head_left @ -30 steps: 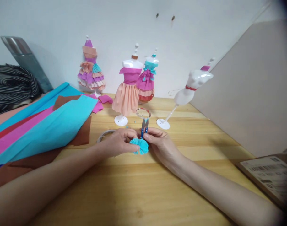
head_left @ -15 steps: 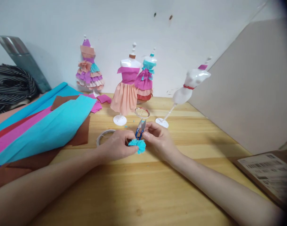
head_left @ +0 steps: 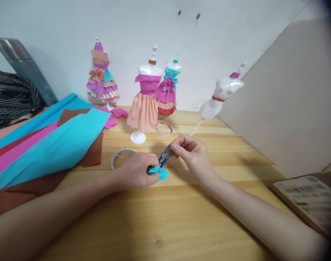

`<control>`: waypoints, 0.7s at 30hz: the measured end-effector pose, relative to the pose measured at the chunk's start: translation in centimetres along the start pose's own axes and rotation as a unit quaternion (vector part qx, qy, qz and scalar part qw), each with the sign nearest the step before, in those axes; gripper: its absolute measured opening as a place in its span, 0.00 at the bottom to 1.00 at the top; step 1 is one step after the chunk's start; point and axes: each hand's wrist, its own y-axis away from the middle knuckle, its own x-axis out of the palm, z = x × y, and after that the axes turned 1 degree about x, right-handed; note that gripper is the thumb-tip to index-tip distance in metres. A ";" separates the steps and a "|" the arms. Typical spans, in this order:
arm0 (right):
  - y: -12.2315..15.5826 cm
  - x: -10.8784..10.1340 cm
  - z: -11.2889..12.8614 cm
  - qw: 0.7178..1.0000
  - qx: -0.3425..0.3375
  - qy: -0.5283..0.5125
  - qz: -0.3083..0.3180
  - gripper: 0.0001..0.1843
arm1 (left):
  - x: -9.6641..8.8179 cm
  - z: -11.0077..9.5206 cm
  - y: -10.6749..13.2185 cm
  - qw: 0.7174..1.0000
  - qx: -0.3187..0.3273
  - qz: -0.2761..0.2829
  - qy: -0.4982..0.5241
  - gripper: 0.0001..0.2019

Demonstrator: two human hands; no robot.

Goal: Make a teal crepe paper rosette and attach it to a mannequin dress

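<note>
My left hand is closed on a small pleated turquoise paper rosette, pinching it just above the wooden table. In my right hand, a pair of small blue-handled snips is gripped, angled down-left with the tips at the rosette. The two hands are close together near the table's middle.
Three dressed mini mannequins stand at the back; a bare white one leans at right. Sheets of turquoise, pink and brown paper lie at left. A tape ring and pin dish sit nearby. Cardboard leans right.
The snips have tipped from upright to slanting down-left at the rosette, and my right hand has risen slightly. My left hand has drawn the rosette tighter, so less of it shows.
</note>
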 end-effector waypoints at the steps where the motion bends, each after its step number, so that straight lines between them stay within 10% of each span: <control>1: 0.0 -0.1 0.1 1.000 -0.001 -0.004 -0.006 0.11 | 0.0 0.0 0.0 1.000 -0.001 -0.001 0.002 0.11; 15: -0.9 -1.0 -1.0 0.995 -0.032 0.094 -0.028 0.26 | -0.5 0.8 -0.2 0.943 -0.136 -0.160 0.257 0.10; 21: -0.8 -1.0 -1.1 0.989 -0.098 0.112 0.005 0.15 | -0.3 1.0 -0.1 0.947 -0.152 -0.157 0.235 0.10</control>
